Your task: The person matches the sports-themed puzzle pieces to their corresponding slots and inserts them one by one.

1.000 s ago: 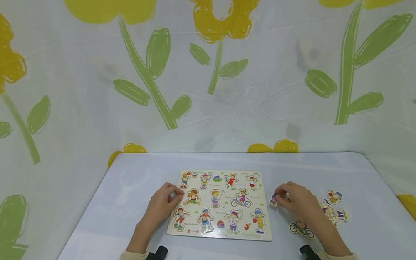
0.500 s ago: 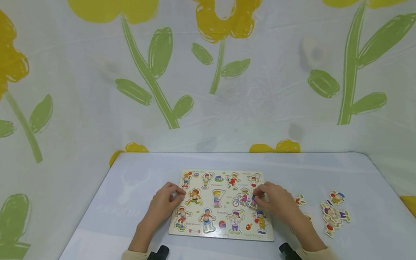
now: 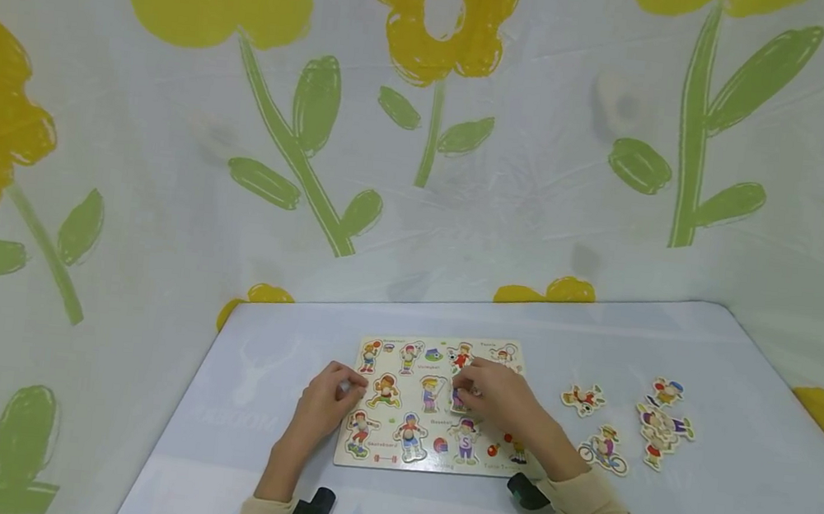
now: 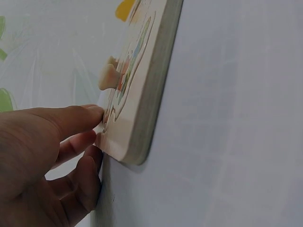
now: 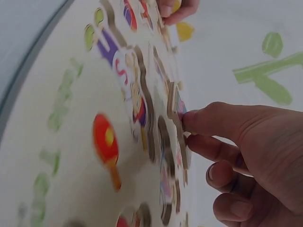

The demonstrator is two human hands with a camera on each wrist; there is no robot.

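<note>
Purple-clad cut-out wooden piece [image 3: 456,400] carried from right of the pale rectangular wooden puzzle board [image 3: 410,385] to over its middle, pinched by the right hand [image 3: 506,394].
Piece judged not yet seated. Left hand [image 3: 323,404] pinches the board's left edge. Right hand obscures recesses; painted loose figure pieces [image 3: 659,434] lie toward the whitish counter's [image 3: 627,344] right edge, some overlapping.

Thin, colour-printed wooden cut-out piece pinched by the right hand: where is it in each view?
Head: the cut-out piece is just right of centre, lower half, pinched by the right hand.
Left wrist: not in it.
Right wrist: the cut-out piece is slightly right of centre, nearly edge-on.
Shared landmark: cream rectangular wooden puzzle board, in all three.
</note>
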